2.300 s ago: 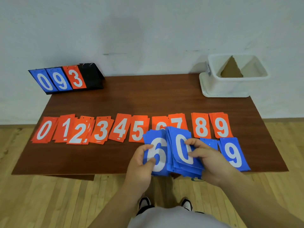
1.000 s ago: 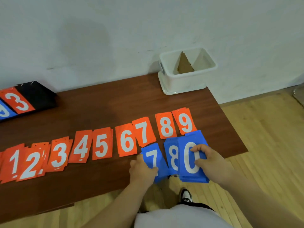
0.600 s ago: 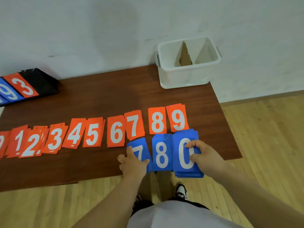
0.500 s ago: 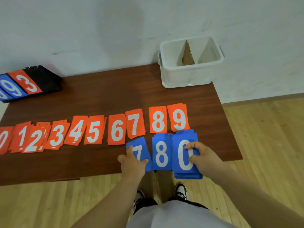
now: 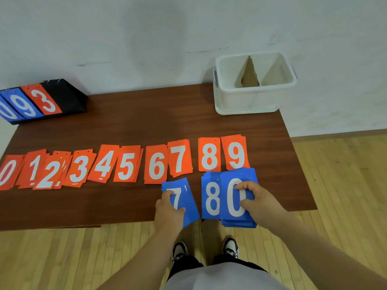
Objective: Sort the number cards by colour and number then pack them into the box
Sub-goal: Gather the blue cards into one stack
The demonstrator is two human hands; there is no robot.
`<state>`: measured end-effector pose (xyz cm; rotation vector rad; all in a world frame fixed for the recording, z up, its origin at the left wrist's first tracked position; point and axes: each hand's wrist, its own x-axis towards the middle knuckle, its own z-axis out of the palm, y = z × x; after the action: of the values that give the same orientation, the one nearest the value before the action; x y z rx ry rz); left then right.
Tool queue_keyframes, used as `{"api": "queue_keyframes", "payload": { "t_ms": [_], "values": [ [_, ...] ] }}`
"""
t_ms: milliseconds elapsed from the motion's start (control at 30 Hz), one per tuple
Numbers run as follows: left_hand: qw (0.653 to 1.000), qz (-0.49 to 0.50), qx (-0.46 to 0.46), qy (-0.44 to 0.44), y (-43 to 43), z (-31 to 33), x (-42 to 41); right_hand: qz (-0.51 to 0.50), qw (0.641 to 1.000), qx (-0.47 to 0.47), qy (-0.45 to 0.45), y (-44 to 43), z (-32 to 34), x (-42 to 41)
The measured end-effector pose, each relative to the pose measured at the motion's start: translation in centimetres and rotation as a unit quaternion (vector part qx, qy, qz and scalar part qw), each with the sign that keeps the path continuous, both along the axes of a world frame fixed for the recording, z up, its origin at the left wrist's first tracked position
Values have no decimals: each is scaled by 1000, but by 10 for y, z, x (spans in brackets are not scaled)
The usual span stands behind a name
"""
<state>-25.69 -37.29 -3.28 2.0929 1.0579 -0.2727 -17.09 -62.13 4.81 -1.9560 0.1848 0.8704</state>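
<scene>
Orange number cards lie in a row from 0 (image 5: pixel 7 173) to 9 (image 5: pixel 235 153) across the brown table (image 5: pixel 134 120). Below them, near the front edge, a blue 7 card (image 5: pixel 183 200) is pinched by my left hand (image 5: pixel 168 212), thumb on its lower edge. A blue 8 card (image 5: pixel 211 198) lies flat beside it. My right hand (image 5: pixel 254 198) grips a thick stack of blue cards with a 0 on top (image 5: pixel 235 203), which overhangs the table edge. The white box (image 5: pixel 253 84) stands at the back right with a cardboard divider inside.
A black flip scoreboard (image 5: pixel 41 101) showing 0, 9, 3 stands at the back left. The wall runs right behind the table. Wooden floor and my shoes (image 5: pixel 206 249) show below the front edge.
A blue 6 was in my left hand at first; now it holds a blue 7. The blue stack has moved right, over where the blue 9 lay. The view has swung right.
</scene>
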Motion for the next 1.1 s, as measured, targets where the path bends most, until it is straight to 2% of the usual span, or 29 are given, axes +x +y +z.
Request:
{"api": "queue_keyframes", "payload": {
  "t_ms": [200, 367, 467, 833, 1100],
  "values": [
    [993, -33, -90, -68, 22, 23, -18, 0, 999, -3, -36, 20, 2, -11],
    [967, -28, -217, -132, 40, 65, -28, -76, 991, 114, 8, 52, 5, -26],
    [947, -42, -276, -157, 48, 88, -26, -80, 985, 149, 17, 74, 8, -37],
    [927, -180, -289, -155, 52, 112, -16, -110, 975, 188, 44, 101, 22, -68],
    [909, -253, -305, -132, 2, 101, 4, -128, 975, 184, 9, 57, 14, -59]
  ]
}}
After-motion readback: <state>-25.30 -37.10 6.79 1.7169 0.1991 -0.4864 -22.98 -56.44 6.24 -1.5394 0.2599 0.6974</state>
